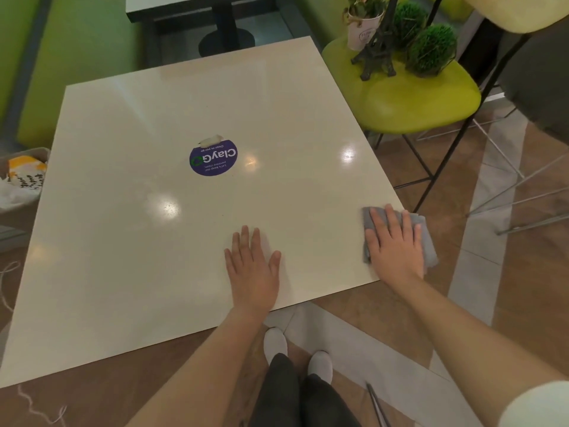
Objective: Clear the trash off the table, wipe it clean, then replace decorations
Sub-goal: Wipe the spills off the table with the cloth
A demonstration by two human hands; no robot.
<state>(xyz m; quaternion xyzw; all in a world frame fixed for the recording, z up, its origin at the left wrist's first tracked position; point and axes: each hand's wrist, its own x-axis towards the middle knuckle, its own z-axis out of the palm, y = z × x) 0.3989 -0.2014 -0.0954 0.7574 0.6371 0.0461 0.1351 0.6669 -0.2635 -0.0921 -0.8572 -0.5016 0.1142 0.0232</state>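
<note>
a second table (197,7) on a black pedestal base (226,41) is seen beyond, flanked by green upholstered seating (77,57). a pale yellow chair (508,10) with thin metal legs is placed at the upper right. the floor (523,272) is laid in brown and grey tiles. white shoes (275,343) and dark trousers (295,396) are seen at the bottom edge.

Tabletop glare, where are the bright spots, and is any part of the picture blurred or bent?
Head view: ceiling-light glare spots on the table, right of the sticker, near the right edge and left of centre; straight edges bow from the wide lens; the cloth under the right hand looks soft, the rest fairly sharp.
</note>
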